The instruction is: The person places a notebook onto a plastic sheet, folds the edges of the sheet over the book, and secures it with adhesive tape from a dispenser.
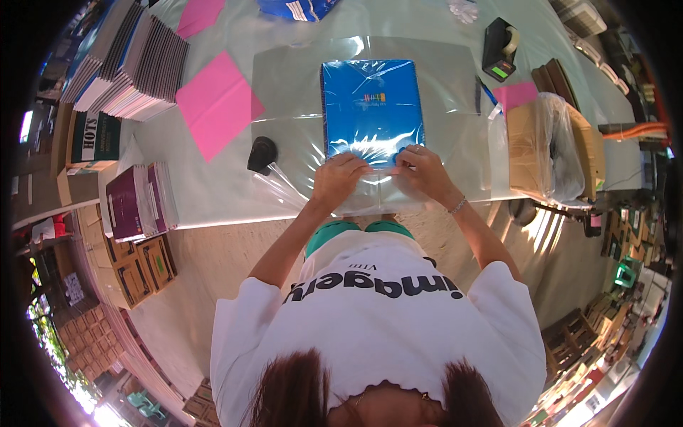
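A blue spiral-bound book (370, 107) lies in front of me on a sheet of clear plastic film (292, 82). Glare and creases on its cover show that film lies over it too. At the book's near edge my left hand (339, 179) is closed, its fingertips pinching the film. My right hand (425, 174) is closed on the same film a little to the right, thumb and fingers together. Between the hands a short gap shows the film's near edge, which hangs toward me.
Stacked books (146, 71) and pink sheets (219, 107) lie on the left, near a black rounded object (262, 154). A black tape dispenser (500, 51), a blue pen-like item (488, 93) and an open cardboard box (525, 146) are right. A blue package (297, 8) lies at the back.
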{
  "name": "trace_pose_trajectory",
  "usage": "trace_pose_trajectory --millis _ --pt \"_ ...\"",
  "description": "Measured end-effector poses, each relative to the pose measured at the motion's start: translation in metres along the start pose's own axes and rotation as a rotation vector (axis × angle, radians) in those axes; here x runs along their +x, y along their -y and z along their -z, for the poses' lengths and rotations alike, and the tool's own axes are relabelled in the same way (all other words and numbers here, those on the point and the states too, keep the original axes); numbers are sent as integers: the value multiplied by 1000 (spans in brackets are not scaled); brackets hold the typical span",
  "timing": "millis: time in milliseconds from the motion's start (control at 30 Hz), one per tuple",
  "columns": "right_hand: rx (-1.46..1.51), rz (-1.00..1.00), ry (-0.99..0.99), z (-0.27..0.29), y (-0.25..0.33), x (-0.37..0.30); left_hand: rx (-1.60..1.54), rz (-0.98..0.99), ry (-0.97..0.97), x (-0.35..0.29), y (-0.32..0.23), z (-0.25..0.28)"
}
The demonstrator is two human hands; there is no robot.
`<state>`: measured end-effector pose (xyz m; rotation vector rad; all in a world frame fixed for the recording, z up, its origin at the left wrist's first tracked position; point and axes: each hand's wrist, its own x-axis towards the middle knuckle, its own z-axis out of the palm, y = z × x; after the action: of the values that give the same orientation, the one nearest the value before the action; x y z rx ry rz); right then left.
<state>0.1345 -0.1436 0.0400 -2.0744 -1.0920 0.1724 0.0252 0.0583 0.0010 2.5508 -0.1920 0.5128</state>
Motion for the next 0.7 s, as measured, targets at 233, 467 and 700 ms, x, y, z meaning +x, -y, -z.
trace_pose_trajectory --millis 233,467,700 --pt "113 -113 222 8 -14 12 -89 317 -107 13 -24 -1" --pt "262 -436 -143 53 -74 41 30 321 -233 15 -29 -12" --pt "40 -728 -821 188 -278 76 112 305 -235 17 -30 -20"
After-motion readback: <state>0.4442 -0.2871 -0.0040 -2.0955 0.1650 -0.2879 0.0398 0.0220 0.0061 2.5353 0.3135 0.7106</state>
